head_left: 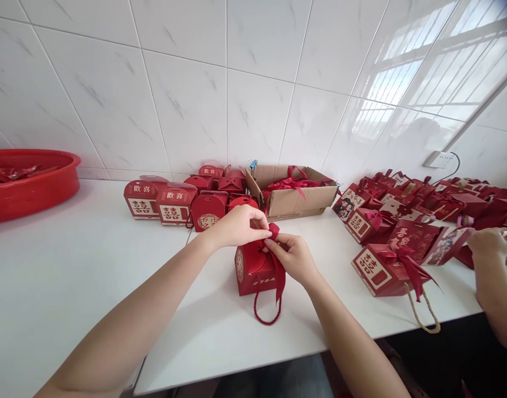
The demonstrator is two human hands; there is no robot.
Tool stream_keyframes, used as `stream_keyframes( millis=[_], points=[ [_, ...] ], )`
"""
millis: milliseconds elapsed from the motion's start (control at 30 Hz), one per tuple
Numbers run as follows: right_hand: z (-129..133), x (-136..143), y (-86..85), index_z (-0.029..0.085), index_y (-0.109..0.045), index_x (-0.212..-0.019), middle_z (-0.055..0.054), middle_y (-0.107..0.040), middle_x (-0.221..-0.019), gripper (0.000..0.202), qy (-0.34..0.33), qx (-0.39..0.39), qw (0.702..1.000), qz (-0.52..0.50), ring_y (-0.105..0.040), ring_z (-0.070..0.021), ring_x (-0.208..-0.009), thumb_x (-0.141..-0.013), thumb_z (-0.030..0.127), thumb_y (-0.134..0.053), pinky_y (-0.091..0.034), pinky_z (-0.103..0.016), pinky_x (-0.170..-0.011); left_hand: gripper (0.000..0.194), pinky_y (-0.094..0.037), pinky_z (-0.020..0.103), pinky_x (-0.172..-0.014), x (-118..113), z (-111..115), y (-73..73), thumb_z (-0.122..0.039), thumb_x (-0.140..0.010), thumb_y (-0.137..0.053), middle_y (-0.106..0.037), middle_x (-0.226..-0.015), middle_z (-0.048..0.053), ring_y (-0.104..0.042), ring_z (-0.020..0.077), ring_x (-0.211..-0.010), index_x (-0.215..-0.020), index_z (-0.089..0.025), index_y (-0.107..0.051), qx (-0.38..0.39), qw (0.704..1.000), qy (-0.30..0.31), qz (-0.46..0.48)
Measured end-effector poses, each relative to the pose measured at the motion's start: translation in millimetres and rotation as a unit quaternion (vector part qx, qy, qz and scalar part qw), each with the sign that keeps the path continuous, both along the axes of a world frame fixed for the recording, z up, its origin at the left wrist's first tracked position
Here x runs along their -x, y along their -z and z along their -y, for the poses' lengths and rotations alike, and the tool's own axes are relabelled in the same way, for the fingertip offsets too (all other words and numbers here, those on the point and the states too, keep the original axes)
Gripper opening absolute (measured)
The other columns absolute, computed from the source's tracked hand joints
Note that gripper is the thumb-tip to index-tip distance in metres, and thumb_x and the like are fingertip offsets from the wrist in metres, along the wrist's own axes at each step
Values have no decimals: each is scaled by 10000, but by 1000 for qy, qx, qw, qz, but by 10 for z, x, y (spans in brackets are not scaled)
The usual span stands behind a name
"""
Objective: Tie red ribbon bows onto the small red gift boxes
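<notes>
A small red gift box [253, 273] with a twisted cord handle [267, 321] hanging over its front stands on the white table. Above its top, my left hand [239, 225] pinches a red ribbon [280, 276] from the left. My right hand [292, 254] grips the same ribbon from the right, its thumb and forefinger close to my left fingertips. One ribbon tail drapes down the front of the box. The ribbon's loop between my fingers is partly hidden.
Several red boxes [176, 203] stand behind to the left, beside a cardboard box [301, 202] of ribbons. A red basin [33, 185] is far left. Many boxes [373, 271] fill the right, where another person's hand [489, 243] reaches in.
</notes>
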State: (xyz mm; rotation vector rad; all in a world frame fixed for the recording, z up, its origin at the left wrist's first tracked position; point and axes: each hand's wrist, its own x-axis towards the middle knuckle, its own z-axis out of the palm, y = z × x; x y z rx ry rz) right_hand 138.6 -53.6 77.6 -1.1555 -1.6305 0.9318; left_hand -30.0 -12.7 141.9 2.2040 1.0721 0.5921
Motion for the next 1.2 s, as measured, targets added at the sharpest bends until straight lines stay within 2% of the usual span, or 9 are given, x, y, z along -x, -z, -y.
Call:
stream_keyframes(
  millis=[67,133,267,433,600,733,833,1033,1200],
  points=[
    [-4,1,20,189,-617,-875,-44,-710,-742,200,-6,5,999,-33,-650,-184,-711,-831,378,-568,-489,-285,-653,206,-436,246,-589,0,-11,17,-385,-754,-627,-667,-745,11,-610,155,-688,-724,-182,-650,-15,999,-30,-3],
    [-10,0,45,217,-512,-976,-25,-708,-729,247,-7,15,997,-71,-662,-189,-712,-817,386,-598,-499,-292,-645,213,-417,243,-553,-2,-12,28,-388,-754,-620,-652,-710,9,-590,150,-651,-716,-179,-634,-19,999,-44,-8],
    [-20,-2,88,252,-388,-967,1,-701,-706,317,-7,18,995,-97,-672,-194,-703,-807,395,-621,-506,-295,-630,246,-400,246,-549,0,-14,30,-421,-776,-579,-651,-725,9,-575,153,-656,-769,-183,-638,1,999,-35,-13],
    [-26,-7,100,238,-472,-984,-8,-685,-697,247,-8,-7,997,-72,-669,-191,-710,-830,393,-586,-505,-289,-637,327,-395,258,-576,43,-28,3,-484,-725,-627,-669,-837,16,-590,178,-725,-880,-201,-677,36,997,9,-66],
    [-14,3,78,197,-593,-934,-46,-698,-737,199,4,-8,999,-48,-645,-177,-683,-829,365,-574,-482,-268,-605,196,-421,253,-626,66,-55,23,-390,-721,-657,-657,-807,-1,-605,169,-772,-762,-198,-649,21,998,32,-54],
    [10,17,64,177,-668,-831,-52,-683,-750,216,33,-8,999,-22,-543,-123,-541,-812,375,-585,-399,-235,-479,153,-445,259,-678,64,-83,61,-335,-696,-681,-670,-824,-5,-617,172,-816,-734,-194,-635,22,998,41,-31],
    [14,23,64,175,-678,-811,-37,-662,-700,216,40,-8,999,-18,-474,-100,-490,-802,373,-593,-350,-225,-443,144,-445,259,-668,49,-91,91,-297,-667,-695,-666,-806,-7,-618,172,-804,-721,-190,-615,21,999,42,-19],
    [7,13,68,174,-666,-830,-37,-656,-710,259,41,-2,999,-20,-441,-94,-466,-796,421,-594,-321,-232,-431,138,-452,276,-659,24,-95,146,-269,-661,-667,-650,-796,0,-615,174,-772,-711,-184,-571,26,999,42,8],
    [6,-13,60,203,-664,-883,-9,-636,-717,299,41,-2,999,21,-316,-68,-424,-693,429,-708,-255,-238,-401,119,-445,279,-638,25,-113,153,-250,-651,-653,-614,-745,-2,-585,165,-727,-708,-186,-571,27,999,44,11]
  ],
)
